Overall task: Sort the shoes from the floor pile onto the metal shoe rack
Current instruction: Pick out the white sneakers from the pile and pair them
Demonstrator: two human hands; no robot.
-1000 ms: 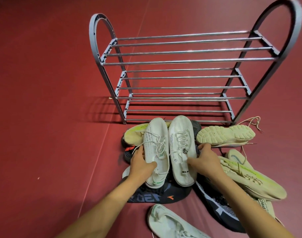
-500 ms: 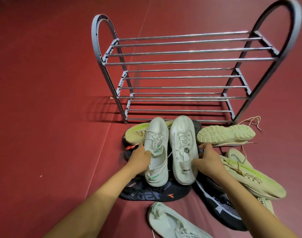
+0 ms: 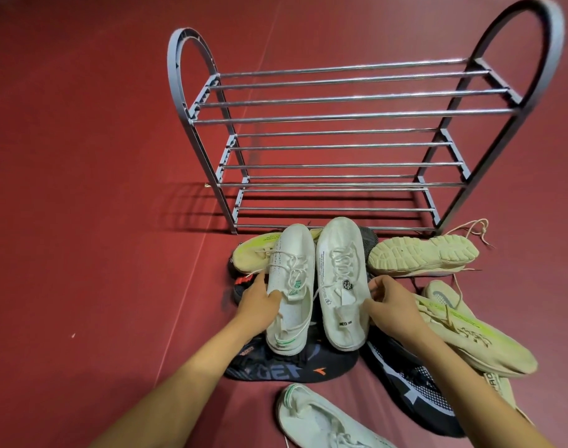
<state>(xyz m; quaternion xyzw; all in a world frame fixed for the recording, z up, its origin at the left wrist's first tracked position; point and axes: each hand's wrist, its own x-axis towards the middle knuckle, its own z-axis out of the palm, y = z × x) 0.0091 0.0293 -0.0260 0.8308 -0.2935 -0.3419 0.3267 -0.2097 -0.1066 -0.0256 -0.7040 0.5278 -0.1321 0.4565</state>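
Two white sneakers lie side by side, toes toward the rack, on top of the floor pile. My left hand grips the left white sneaker with green marks at its outer side. My right hand holds the right white sneaker at its outer edge near the heel. The grey metal shoe rack stands just beyond them with bare shelves.
Under and around the held pair lie dark sneakers, cream and lime sneakers, an upturned cream sneaker and another white sneaker near me. Red floor spreads to the left.
Both white sneakers have shifted slightly up and toward the rack, and my hands slid a little further along their sides.
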